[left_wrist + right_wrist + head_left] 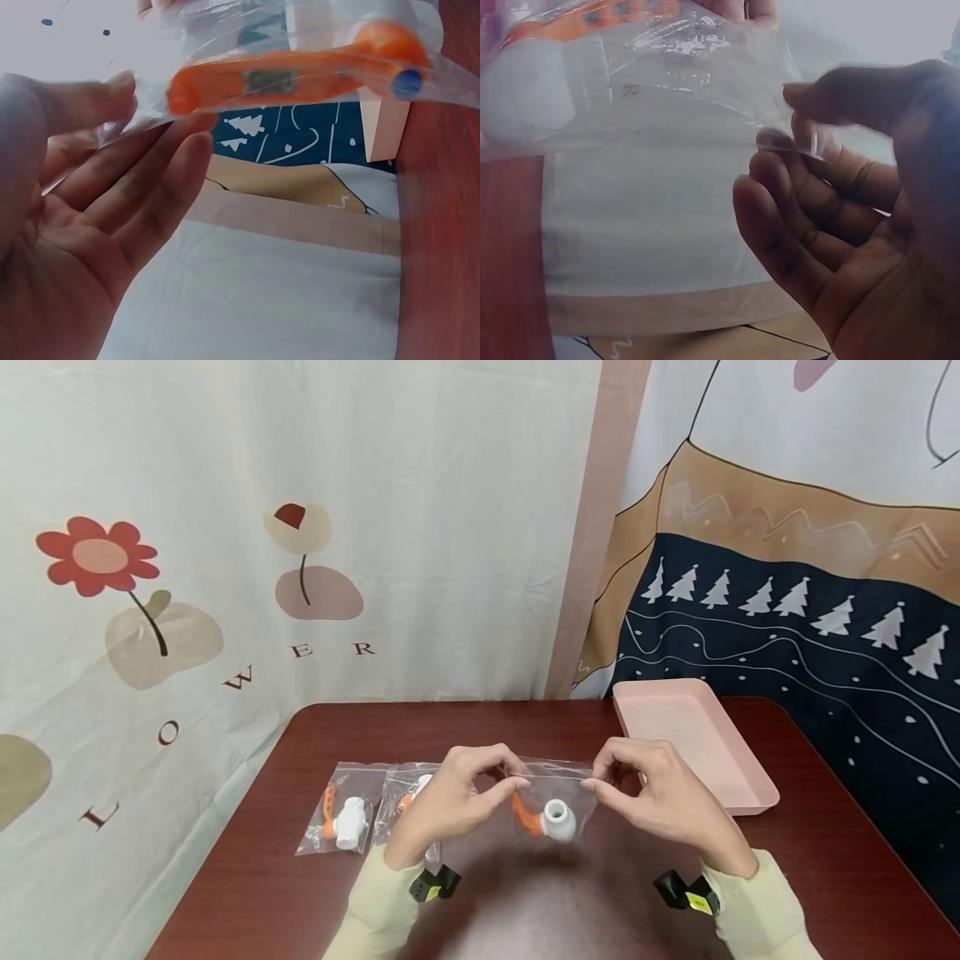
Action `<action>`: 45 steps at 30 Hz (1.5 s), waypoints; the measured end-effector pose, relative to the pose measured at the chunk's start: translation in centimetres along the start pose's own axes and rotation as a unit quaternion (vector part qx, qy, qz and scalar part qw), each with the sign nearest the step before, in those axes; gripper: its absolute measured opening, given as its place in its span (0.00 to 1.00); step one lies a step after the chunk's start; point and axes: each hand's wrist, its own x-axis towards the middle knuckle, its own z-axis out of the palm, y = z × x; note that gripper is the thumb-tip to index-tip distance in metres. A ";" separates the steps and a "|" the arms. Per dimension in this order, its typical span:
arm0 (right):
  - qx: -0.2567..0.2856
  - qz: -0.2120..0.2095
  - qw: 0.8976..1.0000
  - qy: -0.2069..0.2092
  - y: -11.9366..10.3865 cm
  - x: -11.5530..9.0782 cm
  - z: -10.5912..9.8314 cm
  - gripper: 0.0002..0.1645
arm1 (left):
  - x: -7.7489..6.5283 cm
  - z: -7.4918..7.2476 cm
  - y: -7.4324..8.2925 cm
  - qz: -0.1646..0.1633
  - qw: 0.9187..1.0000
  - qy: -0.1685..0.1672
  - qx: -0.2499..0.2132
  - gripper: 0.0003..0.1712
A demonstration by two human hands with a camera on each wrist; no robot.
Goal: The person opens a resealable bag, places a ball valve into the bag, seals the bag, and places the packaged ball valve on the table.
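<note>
Both hands hold a clear zip bag point(576, 787) by its top edge, over the middle of the table. My left hand point(459, 802) pinches the left corner between thumb and forefinger. At the right corner, my right hand point(663, 789) pinches the film the same way. Inside the bag hangs a white plastic ball valve point(558, 822) with an orange handle. The left wrist view shows that handle point(300, 75) close to the fingertips, with a blue spot at its pivot. In the right wrist view the valve's white body point(532, 97) appears through the film.
Two more bagged valves lie on the dark red table point(247, 860) at left: one bag point(350, 810) in full sight, the other point(392, 793) partly behind my left hand. A pink tray point(738, 768) sits at the back right. Printed curtains point(450, 527) hang behind the table.
</note>
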 end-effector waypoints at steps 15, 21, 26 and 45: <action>0.031 0.021 0.997 0.073 0.0 0.3 -0.4 0.14 | 0.3 1.0 -0.1 -0.006 0.990 0.120 -0.079 0.03; 0.037 0.029 0.996 0.077 0.1 0.4 -0.2 0.13 | 0.3 1.0 -0.1 -0.022 0.987 0.139 -0.081 0.06; 0.038 0.024 0.995 0.084 0.2 0.4 -0.1 0.14 | 0.3 1.1 0.1 -0.048 0.985 0.148 -0.079 0.12; 0.043 0.013 0.995 0.090 0.5 0.4 0.2 0.13 | 0.5 1.1 0.8 -0.186 0.958 0.180 -0.124 0.03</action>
